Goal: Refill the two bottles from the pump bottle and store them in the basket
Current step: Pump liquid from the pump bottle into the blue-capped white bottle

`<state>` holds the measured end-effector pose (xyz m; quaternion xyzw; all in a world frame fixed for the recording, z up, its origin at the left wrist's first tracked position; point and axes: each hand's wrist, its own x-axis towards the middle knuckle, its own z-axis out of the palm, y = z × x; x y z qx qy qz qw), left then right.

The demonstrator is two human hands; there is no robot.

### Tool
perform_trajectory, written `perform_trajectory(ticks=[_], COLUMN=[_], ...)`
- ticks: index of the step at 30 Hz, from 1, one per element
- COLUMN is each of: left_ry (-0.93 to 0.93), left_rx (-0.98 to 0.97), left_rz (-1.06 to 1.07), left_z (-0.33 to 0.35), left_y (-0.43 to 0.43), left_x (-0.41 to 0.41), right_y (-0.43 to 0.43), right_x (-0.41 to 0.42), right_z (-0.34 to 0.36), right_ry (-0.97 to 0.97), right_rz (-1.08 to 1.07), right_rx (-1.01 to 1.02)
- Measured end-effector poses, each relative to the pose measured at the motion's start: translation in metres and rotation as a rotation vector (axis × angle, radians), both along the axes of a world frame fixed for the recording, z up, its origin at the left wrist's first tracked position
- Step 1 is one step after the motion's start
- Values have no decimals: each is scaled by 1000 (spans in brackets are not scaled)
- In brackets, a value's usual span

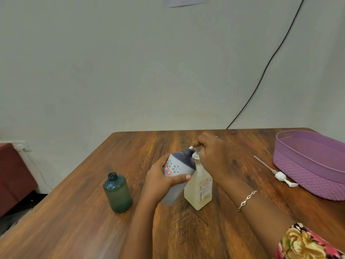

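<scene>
Left hand (160,182) grips tilted grey dark-capped plastic bottle (177,171); right hand (211,156) curls over translucent pump bottle's (200,187) white nozzle, mid-table (84,221).

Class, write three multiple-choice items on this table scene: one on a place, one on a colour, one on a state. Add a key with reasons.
1. Where is the loose white pump head with its tube, relative to the purple plastic basket?
A. inside it
B. on the wooden table beside it
C. on its rim

2. What colour is the top of the pale grey flower-patterned bottle in the left hand?
A. dark blue
B. red
C. yellow

3. That bottle is:
A. upright, untouched
B. upside down
C. tilted, neck at the nozzle of the pale yellow pump bottle, whose pump the right hand grips

Key: 1 B, it lies on bare wood; 2 A, the dome is navy; 3 C, neck meets spout.
</scene>
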<state>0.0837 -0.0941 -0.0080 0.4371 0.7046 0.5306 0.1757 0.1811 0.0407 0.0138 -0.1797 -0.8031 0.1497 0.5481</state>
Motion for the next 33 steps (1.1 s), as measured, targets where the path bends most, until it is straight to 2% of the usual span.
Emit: perform_trajectory(ticks=[9, 17, 23, 33], left_ry=[-11, 2, -4, 43], left_rx=[1, 9, 18, 25], left_rz=[2, 7, 16, 12], left_z=[-4, 2, -4, -5], left_y=[-1, -2, 1, -2], left_x=[-2, 1, 1, -5], right_y=[0, 7, 1, 3], right_x=[-1, 3, -4, -1], right_z=[-13, 6, -11, -5], right_ry=[-27, -84, -67, 52], right_rz=[-47, 6, -65, 10], right_rx=[92, -70, 104, -38])
